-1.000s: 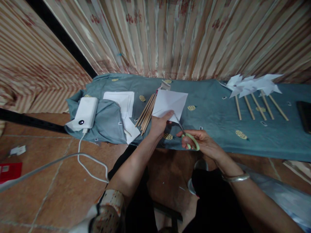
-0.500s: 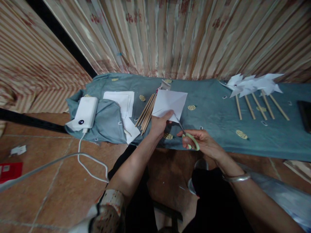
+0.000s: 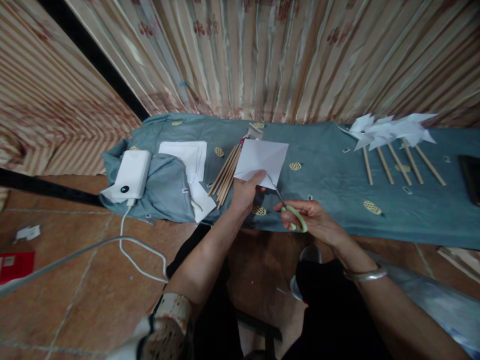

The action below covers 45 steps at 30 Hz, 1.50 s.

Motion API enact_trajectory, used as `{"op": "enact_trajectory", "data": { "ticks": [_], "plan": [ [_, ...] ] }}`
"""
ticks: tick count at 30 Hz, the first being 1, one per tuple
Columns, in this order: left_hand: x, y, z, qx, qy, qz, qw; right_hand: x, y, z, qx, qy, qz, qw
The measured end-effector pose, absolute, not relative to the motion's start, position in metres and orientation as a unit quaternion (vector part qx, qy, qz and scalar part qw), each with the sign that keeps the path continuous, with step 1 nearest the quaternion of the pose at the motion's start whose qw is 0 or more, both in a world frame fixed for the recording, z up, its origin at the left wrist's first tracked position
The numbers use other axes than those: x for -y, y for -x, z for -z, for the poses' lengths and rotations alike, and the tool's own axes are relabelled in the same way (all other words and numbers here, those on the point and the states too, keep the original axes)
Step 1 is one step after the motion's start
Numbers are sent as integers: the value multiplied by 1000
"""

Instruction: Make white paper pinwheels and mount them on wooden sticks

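My left hand (image 3: pixel 245 192) pinches the near corner of a white creased paper square (image 3: pixel 262 157) and holds it up over the blue cloth (image 3: pixel 330 175). My right hand (image 3: pixel 313 220) is closed on green-handled scissors (image 3: pixel 290 212). The scissor blades point up-left and meet the paper's lower corner right beside my left thumb. A bundle of wooden sticks (image 3: pixel 226 175) lies just left of the paper.
Several finished white paper pinwheels on sticks (image 3: pixel 390 137) lie at the far right of the cloth. A stack of white paper sheets (image 3: pixel 187 155) and a white power bank (image 3: pixel 132 174) with its cable sit at the left. A striped curtain hangs behind. A red item (image 3: pixel 15 262) lies on the tiled floor.
The scissor blades have slid a little further up into the paper's lower corner. Both hands stay almost in place.
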<state>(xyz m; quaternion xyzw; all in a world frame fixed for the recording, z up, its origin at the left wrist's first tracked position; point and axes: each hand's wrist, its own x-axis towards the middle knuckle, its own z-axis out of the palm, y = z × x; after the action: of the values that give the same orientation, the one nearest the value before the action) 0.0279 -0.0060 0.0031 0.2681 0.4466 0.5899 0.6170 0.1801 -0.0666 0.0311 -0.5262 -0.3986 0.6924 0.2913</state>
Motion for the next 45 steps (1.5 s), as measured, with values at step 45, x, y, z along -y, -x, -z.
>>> {"op": "enact_trajectory", "data": {
  "ticks": [45],
  "plan": [
    [11,-32,-1,-465,-306,-558,616,64,-182,-25,430,540,-658,302]
  ]
}}
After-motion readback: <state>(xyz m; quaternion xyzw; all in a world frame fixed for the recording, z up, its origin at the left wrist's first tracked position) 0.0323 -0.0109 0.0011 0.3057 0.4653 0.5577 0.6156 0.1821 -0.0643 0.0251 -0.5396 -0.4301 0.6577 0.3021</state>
